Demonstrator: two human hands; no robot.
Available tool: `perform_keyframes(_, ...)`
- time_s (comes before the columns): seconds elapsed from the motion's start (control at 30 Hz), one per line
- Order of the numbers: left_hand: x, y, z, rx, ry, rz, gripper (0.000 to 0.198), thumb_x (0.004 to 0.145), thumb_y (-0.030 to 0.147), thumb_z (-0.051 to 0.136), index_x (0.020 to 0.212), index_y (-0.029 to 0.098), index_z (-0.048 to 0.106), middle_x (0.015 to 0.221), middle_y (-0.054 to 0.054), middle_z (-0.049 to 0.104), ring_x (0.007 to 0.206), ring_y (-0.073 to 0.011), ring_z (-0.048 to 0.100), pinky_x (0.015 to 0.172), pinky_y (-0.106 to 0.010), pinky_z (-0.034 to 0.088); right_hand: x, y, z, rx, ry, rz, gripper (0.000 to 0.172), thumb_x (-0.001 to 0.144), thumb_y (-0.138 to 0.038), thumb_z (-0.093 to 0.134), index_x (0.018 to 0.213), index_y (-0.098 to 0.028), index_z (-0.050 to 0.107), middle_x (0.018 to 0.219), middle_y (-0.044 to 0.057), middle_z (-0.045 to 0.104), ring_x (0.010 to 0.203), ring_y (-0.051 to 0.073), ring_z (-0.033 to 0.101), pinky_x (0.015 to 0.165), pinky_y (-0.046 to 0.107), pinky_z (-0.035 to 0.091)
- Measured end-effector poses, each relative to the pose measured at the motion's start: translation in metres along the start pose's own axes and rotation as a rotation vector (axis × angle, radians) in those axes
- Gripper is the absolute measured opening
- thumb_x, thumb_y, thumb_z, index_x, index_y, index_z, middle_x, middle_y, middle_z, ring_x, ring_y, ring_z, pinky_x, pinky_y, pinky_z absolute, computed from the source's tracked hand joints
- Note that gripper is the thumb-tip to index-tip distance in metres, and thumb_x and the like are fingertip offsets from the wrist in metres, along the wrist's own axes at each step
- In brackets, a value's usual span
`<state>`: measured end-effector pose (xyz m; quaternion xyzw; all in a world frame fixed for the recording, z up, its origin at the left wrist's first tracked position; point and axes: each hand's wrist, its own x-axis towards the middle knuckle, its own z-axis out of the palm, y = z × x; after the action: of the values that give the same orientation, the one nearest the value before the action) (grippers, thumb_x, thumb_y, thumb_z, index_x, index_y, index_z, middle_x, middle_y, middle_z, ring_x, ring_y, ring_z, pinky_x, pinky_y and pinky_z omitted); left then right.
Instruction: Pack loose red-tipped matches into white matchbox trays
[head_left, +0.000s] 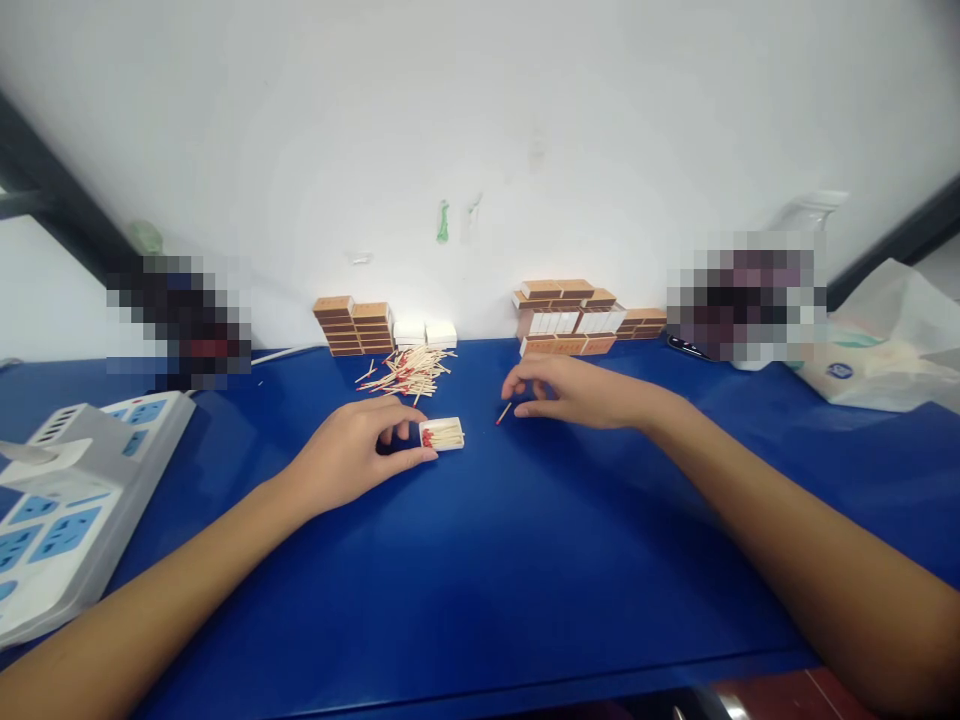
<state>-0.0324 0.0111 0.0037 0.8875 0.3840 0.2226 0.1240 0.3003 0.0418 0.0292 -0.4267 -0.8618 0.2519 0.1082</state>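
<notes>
My left hand (360,450) is closed on a small white matchbox tray (459,440), its thumb and fingers at the tray's left end. Several matches (444,436) lie inside with red heads toward the left. To the right, my right hand (559,392) is curved over the table with thumb and index fingertip slightly apart. A single match (503,413) is by these fingertips, its red head pointing down and left; no firm pinch on it shows. Behind my left hand is a loose pile of matches (412,372).
Stacked matchboxes (360,328) and white trays (426,332) stand along the wall, with another matchbox stack (566,318) farther right. A white power strip (142,470) lies at left on the blue table (465,590). At right sits a plastic package (877,365). Two areas are pixelated.
</notes>
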Motion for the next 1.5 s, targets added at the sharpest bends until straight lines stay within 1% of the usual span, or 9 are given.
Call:
perform_keyframes(0.2, -0.001, 0.002, 0.000, 0.001, -0.037, -0.025, 0.030, 0.092, 0.050, 0.072, 0.108, 0.024, 0.075, 0.085, 0.000, 0.065, 0.068, -0.0130, 0.054, 0.065, -0.027, 0.044, 0.006, -0.006, 0.019, -0.034, 0.069, -0.018, 0.018, 0.099, -0.032, 0.056, 0.094, -0.018, 0.067, 0.098, 0.007, 0.063, 0.081, 0.017, 0.056, 0.071, 0.031, 0.045)
perform_keyframes(0.4, -0.002, 0.007, 0.006, -0.003, -0.021, -0.016, 0.028, 0.091, 0.048, 0.074, 0.106, 0.024, 0.074, 0.086, 0.001, 0.064, 0.069, -0.0130, 0.055, 0.065, -0.027, 0.044, 0.010, -0.054, 0.046, 0.040, 0.322, -0.076, 0.010, 0.100, -0.024, 0.059, 0.094, -0.018, 0.065, 0.095, 0.004, 0.063, 0.083, 0.016, 0.058, 0.074, 0.029, 0.045)
perform_keyframes(0.53, -0.003, 0.008, 0.008, -0.016, -0.019, -0.012, 0.026, 0.092, 0.047, 0.073, 0.104, 0.024, 0.073, 0.088, 0.000, 0.064, 0.072, -0.0135, 0.056, 0.066, -0.027, 0.045, 0.012, -0.074, 0.068, 0.000, 0.238, -0.093, 0.005, 0.099, -0.018, 0.061, 0.097, -0.018, 0.066, 0.098, 0.003, 0.062, 0.079, 0.013, 0.059, 0.072, 0.028, 0.044)
perform_keyframes(0.63, -0.003, 0.007, 0.008, -0.044, -0.020, -0.027, 0.024, 0.093, 0.045, 0.073, 0.104, 0.024, 0.072, 0.089, 0.000, 0.063, 0.072, -0.0132, 0.056, 0.065, -0.027, 0.046, 0.013, -0.071, 0.072, 0.019, 0.244, -0.085, 0.004, 0.100, -0.021, 0.064, 0.100, -0.019, 0.067, 0.101, 0.003, 0.062, 0.079, 0.013, 0.059, 0.072, 0.027, 0.045)
perform_keyframes(0.9, -0.003, -0.003, 0.014, -0.096, 0.049, -0.010, 0.023, 0.095, 0.040, 0.072, 0.112, 0.024, 0.071, 0.090, -0.002, 0.065, 0.076, -0.0147, 0.062, 0.067, -0.027, 0.052, 0.031, -0.047, 0.063, 0.103, 0.185, -0.111, 0.006, 0.099, -0.018, 0.066, 0.092, -0.019, 0.067, 0.092, 0.002, 0.063, 0.079, 0.014, 0.060, 0.069, 0.027, 0.045)
perform_keyframes(1.03, 0.000, -0.007, 0.014, -0.094, 0.053, -0.017, 0.023, 0.096, 0.036, 0.071, 0.117, 0.026, 0.069, 0.096, -0.003, 0.070, 0.076, -0.0150, 0.065, 0.069, -0.027, 0.057, 0.040, -0.039, 0.070, 0.135, 0.225, -0.142, 0.008, 0.101, -0.021, 0.063, 0.095, -0.019, 0.067, 0.092, 0.002, 0.064, 0.080, 0.015, 0.059, 0.070, 0.028, 0.045)
perform_keyframes(1.2, 0.003, -0.011, 0.013, -0.061, 0.077, -0.035, 0.027, 0.094, 0.039, 0.073, 0.119, 0.029, 0.069, 0.097, -0.003, 0.073, 0.076, -0.0174, 0.071, 0.067, -0.026, 0.061, 0.039, -0.029, 0.077, 0.211, 0.306, -0.181, 0.008, 0.102, -0.026, 0.063, 0.100, -0.019, 0.067, 0.096, 0.002, 0.065, 0.081, 0.014, 0.060, 0.069, 0.027, 0.046)
perform_keyframes(1.3, 0.003, -0.014, 0.013, -0.047, 0.063, -0.019, 0.033, 0.091, 0.041, 0.075, 0.122, 0.030, 0.068, 0.102, -0.003, 0.074, 0.082, -0.0184, 0.073, 0.070, -0.025, 0.062, 0.037, -0.025, 0.078, 0.201, 0.335, -0.174, 0.008, 0.101, -0.026, 0.064, 0.099, -0.019, 0.067, 0.095, 0.002, 0.066, 0.080, 0.013, 0.060, 0.069, 0.026, 0.045)
perform_keyframes(1.5, 0.001, -0.016, 0.016, -0.030, 0.036, -0.002, 0.037, 0.091, 0.042, 0.076, 0.125, 0.031, 0.067, 0.101, -0.003, 0.074, 0.081, -0.0178, 0.072, 0.068, -0.024, 0.062, 0.038, -0.023, 0.080, 0.174, 0.339, -0.188, 0.015, 0.103, -0.030, 0.063, 0.093, -0.019, 0.066, 0.089, 0.000, 0.067, 0.075, 0.013, 0.059, 0.065, 0.026, 0.042)
